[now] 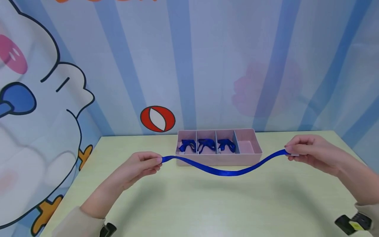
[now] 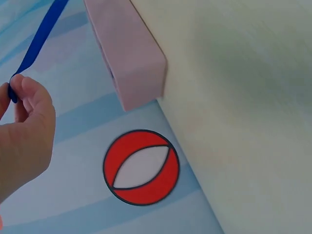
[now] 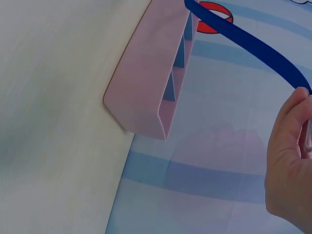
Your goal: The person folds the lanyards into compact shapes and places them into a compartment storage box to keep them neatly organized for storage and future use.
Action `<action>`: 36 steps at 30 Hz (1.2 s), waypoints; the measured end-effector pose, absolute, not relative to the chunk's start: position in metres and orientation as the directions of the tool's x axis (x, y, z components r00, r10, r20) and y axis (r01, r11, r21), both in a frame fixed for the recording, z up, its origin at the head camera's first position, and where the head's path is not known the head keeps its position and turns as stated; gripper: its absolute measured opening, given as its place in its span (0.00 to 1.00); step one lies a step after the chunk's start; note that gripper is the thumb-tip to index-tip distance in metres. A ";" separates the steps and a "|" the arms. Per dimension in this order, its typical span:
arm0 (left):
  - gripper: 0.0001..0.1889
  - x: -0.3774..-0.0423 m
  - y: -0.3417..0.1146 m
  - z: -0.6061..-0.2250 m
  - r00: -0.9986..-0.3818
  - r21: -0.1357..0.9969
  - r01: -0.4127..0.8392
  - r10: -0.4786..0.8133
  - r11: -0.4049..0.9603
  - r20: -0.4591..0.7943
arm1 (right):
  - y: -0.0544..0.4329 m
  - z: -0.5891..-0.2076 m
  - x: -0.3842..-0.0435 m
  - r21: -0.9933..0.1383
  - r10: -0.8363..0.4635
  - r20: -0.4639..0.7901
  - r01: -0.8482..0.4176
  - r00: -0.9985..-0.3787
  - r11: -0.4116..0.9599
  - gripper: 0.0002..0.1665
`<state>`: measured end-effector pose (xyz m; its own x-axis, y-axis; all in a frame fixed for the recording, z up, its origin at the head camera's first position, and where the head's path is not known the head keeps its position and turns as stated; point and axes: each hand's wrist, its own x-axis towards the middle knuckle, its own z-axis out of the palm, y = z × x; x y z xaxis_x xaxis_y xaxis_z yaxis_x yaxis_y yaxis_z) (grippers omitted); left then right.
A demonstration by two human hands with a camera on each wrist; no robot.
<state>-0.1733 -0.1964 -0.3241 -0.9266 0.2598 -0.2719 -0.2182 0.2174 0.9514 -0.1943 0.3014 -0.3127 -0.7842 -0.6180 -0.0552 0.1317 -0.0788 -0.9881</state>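
A flat blue lanyard [image 1: 225, 172] sags between my two hands above the table. My left hand [image 1: 139, 168] pinches one end of it between thumb and fingers. At the other end, my right hand [image 1: 316, 153] pinches the strap beside a small pale clip [image 3: 307, 136], mostly hidden by the fingers. Behind the strap stands a pink divided box [image 1: 219, 160]. Three of its compartments each hold a bundled blue lanyard: one at the left [image 1: 188, 144], another beside it [image 1: 206, 144], and a third [image 1: 226, 144]. The rightmost compartment [image 1: 248, 144] shows only its pink floor.
The pale table [image 1: 207, 210] extends in front of the box and to both sides. Directly behind the box rises a blue striped backdrop [image 1: 207, 65] printed with cartoon figures and a red-and-white ball [image 1: 158, 118].
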 end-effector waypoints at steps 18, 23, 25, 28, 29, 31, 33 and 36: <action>0.11 -0.165 -0.125 -0.313 -0.903 0.958 -0.280 0.323 0.061 -0.284 | 0.243 -0.293 -0.186 -0.990 -0.581 -0.084 0.133 -0.809 -0.042 0.14; 0.11 -0.165 -0.110 -0.308 -0.898 0.967 -0.249 0.360 0.056 -0.252 | 0.226 -0.287 -0.186 -0.994 -0.579 -0.101 0.099 -0.809 0.035 0.13; 0.12 -0.165 -0.105 -0.307 -0.900 0.971 -0.233 0.366 0.060 -0.238 | 0.220 -0.285 -0.186 -0.995 -0.576 -0.103 0.087 -0.811 0.054 0.12; 0.12 -0.166 -0.097 -0.306 -0.906 0.973 -0.222 0.356 0.060 -0.229 | 0.208 -0.281 -0.185 -0.994 -0.561 -0.106 0.071 -0.821 0.084 0.09; 0.12 -0.166 -0.094 -0.305 -0.907 0.973 -0.222 0.355 0.059 -0.229 | 0.204 -0.280 -0.185 -0.994 -0.561 -0.107 0.071 -0.821 0.086 0.08; 0.12 -0.166 -0.088 -0.305 -0.908 0.974 -0.216 0.352 0.067 -0.226 | 0.195 -0.278 -0.183 -0.993 -0.557 -0.108 0.065 -0.823 0.096 0.07; 0.13 -0.165 -0.081 -0.304 -0.907 0.976 -0.202 0.359 0.084 -0.219 | 0.187 -0.277 -0.182 -0.993 -0.557 -0.102 0.051 -0.824 0.107 0.06; 0.12 -0.164 -0.074 -0.303 -0.906 0.978 -0.173 0.372 0.115 -0.204 | 0.177 -0.277 -0.182 -0.991 -0.556 -0.098 0.031 -0.826 0.128 0.03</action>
<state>-0.1636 -0.0737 -0.3034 -0.9057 0.3716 -0.2040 -0.1730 0.1153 0.9781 -0.1818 0.1769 -0.2773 -0.8256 -0.5557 -0.0980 0.0314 0.1283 -0.9912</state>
